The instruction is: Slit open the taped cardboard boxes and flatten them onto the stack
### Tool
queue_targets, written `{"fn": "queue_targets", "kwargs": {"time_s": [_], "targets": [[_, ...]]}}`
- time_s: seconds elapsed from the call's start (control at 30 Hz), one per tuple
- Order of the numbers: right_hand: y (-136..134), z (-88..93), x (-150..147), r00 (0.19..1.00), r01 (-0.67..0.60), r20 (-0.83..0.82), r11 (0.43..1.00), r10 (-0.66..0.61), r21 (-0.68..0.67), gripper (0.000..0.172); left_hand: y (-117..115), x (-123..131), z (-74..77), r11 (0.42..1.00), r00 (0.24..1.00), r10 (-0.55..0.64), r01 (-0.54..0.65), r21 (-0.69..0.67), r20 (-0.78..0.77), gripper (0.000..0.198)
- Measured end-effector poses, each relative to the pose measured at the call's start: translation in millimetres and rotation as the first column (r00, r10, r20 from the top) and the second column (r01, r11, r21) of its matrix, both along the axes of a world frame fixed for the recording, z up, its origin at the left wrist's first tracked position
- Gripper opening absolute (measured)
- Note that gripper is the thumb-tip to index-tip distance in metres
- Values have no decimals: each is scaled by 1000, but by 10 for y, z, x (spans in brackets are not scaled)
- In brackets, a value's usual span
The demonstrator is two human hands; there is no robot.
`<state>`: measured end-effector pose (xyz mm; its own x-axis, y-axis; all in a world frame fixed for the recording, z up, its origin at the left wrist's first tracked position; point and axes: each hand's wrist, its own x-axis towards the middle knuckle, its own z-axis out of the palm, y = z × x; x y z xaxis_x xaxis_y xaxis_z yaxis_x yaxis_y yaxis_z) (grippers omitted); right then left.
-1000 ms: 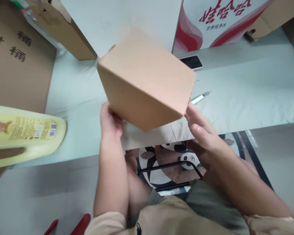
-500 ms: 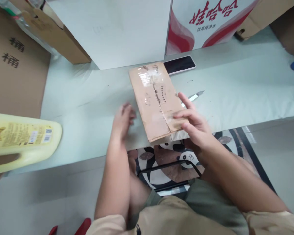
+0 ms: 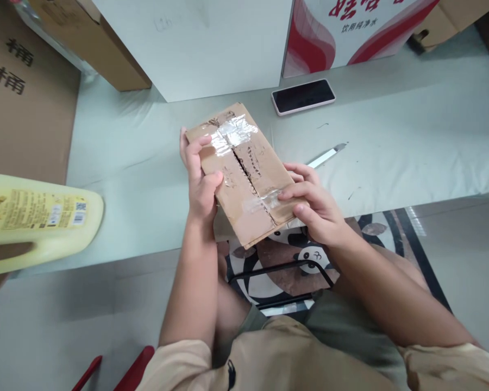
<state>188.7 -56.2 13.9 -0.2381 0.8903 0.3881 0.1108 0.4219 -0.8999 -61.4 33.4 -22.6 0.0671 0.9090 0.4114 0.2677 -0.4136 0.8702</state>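
A flat brown cardboard box (image 3: 244,179), patched with clear tape and marked by a torn seam down its middle, is tilted in front of me over the table's near edge. My left hand (image 3: 201,176) grips its left side, thumb on the top face and fingertips curled over the edge. On the lower right corner, my right hand (image 3: 312,201) pinches the box with thumb and fingers. Just beyond the right hand lies a utility knife (image 3: 328,156). A phone (image 3: 303,98) with a dark screen rests farther back.
Along the back stand a large white box (image 3: 212,49) and a red-and-white carton (image 3: 350,38). A yellow plastic jug (image 3: 57,217) lies at the left, near a big cardboard box (image 3: 32,108). Pale cloth covers the table (image 3: 411,136). Below is a panda-print mat (image 3: 375,231).
My left hand has come up and taken hold of the box's left side. The box has shifted left and turned slightly, uncovering the phone. My right hand still holds its corner.
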Motion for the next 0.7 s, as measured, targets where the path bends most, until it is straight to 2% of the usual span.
{"fn": "queue_targets", "kwargs": {"time_s": [0.1, 0.13, 0.2, 0.23, 0.27, 0.3, 0.37, 0.4, 0.5, 0.6, 0.63, 0.7], "targets": [[39, -49, 48, 983, 180, -6, 981, -181, -70, 36, 32, -5, 2, 998, 998, 12, -9, -58, 58, 43], [64, -63, 81, 958, 286, 25, 949, -286, -133, 37, 38, -6, 8, 997, 997, 16, -10, -76, 71, 42], [127, -75, 161, 867, 494, 231, 827, -443, -268, 38, 38, -4, 23, 995, 996, 19, -11, -100, 82, 41], [161, -70, 200, 809, 565, 394, 764, -437, -312, 43, 31, 0, 29, 995, 996, 20, -12, -101, 83, 40], [192, -60, 233, 743, 610, 556, 721, -374, -330, 49, 21, 7, 36, 995, 997, 24, -16, -98, 79, 39], [218, -46, 258, 672, 631, 684, 702, -283, -329, 54, 8, 17, 42, 995, 997, 33, -26, -92, 72, 38], [252, -20, 280, 552, 631, 824, 711, -129, -312, 51, -19, 43, 53, 994, 997, 65, -60, -86, 49, 37], [259, -12, 279, 514, 624, 853, 723, -92, -298, 47, -31, 57, 58, 993, 996, 82, -79, -83, 41, 36], [256, -24, 262, 450, 604, 890, 758, -72, -244, 39, -50, 91, 78, 993, 993, 100, -96, -63, 60, 32], [253, -63, 266, 441, 595, 892, 776, -98, -209, 29, -57, 111, 115, 995, 993, 85, -81, -56, 81, 32], [253, -68, 275, 477, 596, 871, 771, -117, -222, 30, -63, 118, 132, 994, 993, 89, -85, -67, 74, 32], [247, -48, 300, 634, 581, 750, 756, -186, -303, 35, -81, 140, 170, 990, 993, 106, -100, -97, 56, 33]]}}
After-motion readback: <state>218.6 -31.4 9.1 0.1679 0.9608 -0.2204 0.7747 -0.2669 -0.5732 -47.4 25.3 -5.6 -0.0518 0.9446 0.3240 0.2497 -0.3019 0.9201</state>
